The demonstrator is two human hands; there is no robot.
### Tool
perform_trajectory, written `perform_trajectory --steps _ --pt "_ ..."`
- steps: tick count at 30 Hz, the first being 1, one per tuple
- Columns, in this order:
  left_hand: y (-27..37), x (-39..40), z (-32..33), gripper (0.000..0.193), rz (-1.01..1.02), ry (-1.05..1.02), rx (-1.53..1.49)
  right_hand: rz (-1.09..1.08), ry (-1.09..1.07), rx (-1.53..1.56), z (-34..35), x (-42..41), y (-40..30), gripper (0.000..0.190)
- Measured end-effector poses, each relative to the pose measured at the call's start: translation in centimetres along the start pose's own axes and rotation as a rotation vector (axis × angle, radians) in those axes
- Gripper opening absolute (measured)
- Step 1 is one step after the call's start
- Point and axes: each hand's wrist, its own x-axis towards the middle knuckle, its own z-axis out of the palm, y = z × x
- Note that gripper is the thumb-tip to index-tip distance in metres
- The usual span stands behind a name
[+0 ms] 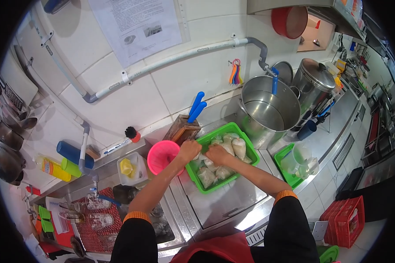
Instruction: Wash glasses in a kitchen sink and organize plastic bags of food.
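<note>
A green plastic tray (206, 191) on the steel counter holds several knotted clear plastic bags (239, 148) of pale contents, which I cannot identify. My left hand (190, 151) is over the tray's left rim, its fingers curled and pinching the thin plastic of a bag. Close beside it, my right hand (218, 154) is above the bags with bent fingers, gripping the same plastic. Both hands partly hide that bag. Left of the tray stands a pink plastic bowl (161, 154), partly covered by my left forearm.
Behind the tray is a wooden knife block (181, 130) with blue-handled knives. A large open steel pot (266, 111) stands back right, under a blue-handled tap (275, 80). A smaller green tray (279, 157) holds clear plastic containers. Glass mugs (100, 221) sit on red matting at left.
</note>
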Motion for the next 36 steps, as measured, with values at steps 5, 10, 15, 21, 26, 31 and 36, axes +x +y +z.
perform_trajectory --steps 5,10,15,21,26,31,36 --pt "-0.2 0.1 -1.4 0.016 -0.049 -0.184 -0.089 -0.087 0.271 -0.004 1.0 -1.9 0.3 0.021" --pt "1.3 4.0 -3.1 0.024 -0.061 0.011 -0.376 -0.065 0.316 -0.024 0.0 -3.9 -0.8 0.023" --pt "2.7 7.6 1.7 0.019 0.029 0.087 -0.097 0.017 0.390 -0.049 -0.2 -3.9 -2.1 0.011" --pt "1.6 8.1 0.0 0.012 0.282 0.218 0.090 0.127 0.436 0.015 0.6 -4.6 -2.9 0.007" --pt "-1.2 6.5 -1.7 0.009 0.291 0.168 0.004 0.186 0.448 0.159 1.1 -4.6 -3.9 0.010" --pt "-1.5 5.4 -5.6 0.009 0.299 0.171 -0.145 0.267 0.530 0.290 1.3 -5.1 -2.8 0.015" --pt "-0.4 4.3 -3.2 0.008 0.349 0.059 -0.123 0.263 0.544 0.385 0.8 -4.5 -3.9 0.015"
